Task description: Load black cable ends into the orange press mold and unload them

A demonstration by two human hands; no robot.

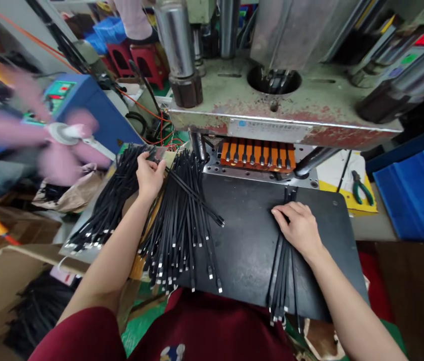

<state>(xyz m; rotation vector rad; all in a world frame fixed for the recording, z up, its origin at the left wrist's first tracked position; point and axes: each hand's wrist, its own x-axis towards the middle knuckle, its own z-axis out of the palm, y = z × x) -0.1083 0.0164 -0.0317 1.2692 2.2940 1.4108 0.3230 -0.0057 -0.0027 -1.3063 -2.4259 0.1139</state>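
My left hand point(150, 175) is closed on a couple of flat black cables point(196, 197) with silvery plug ends. These slant down to the right across a large pile of similar cables point(176, 220). On the black plate point(242, 230), my right hand point(297, 225) is curled over a smaller bundle of black cables point(282, 276), its thumb and fingertips drawn together. The bundle's plug ends hang over the plate's front edge. Behind the plate, an orange fixture point(257, 154) in the press holds a row of several black cable ends.
The press's heavy upper block point(283, 108) stands above the fixture between thick columns. Another cable pile point(110, 200) lies far left, near a spinning pink fan point(63, 133). Green-handled pliers point(361, 189) and a blue bin point(418, 193) are at right. A person point(134, 20) is behind.
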